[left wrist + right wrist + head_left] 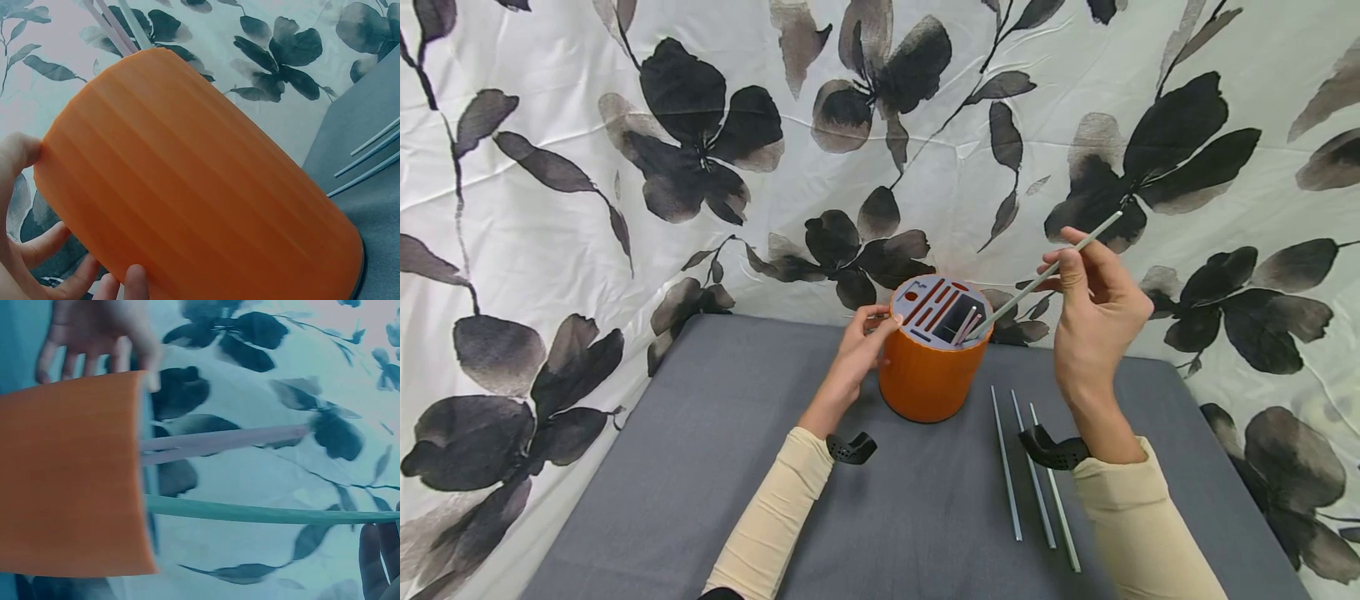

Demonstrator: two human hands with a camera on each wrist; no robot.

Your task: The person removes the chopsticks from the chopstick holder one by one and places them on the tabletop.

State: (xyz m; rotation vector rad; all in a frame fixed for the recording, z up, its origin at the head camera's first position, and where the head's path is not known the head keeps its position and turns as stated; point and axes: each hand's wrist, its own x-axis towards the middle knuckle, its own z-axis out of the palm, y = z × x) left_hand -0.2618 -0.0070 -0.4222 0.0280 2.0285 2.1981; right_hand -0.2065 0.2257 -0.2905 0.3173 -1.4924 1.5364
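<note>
My left hand (863,342) grips the orange holder (928,383), thumb at the rim and fingertips against its side, I judge to keep it from sliding on the worktop (737,383). My right hand (1101,308) pinches the pale green stick (1026,293) near its upper end, probably so the length below stays free to angle toward the dark compartment (951,315), where pinkish sticks (967,321) lean; its depth I cannot tell. Three loose sticks (1006,462) lie roughly side by side, handy to my right.
</note>
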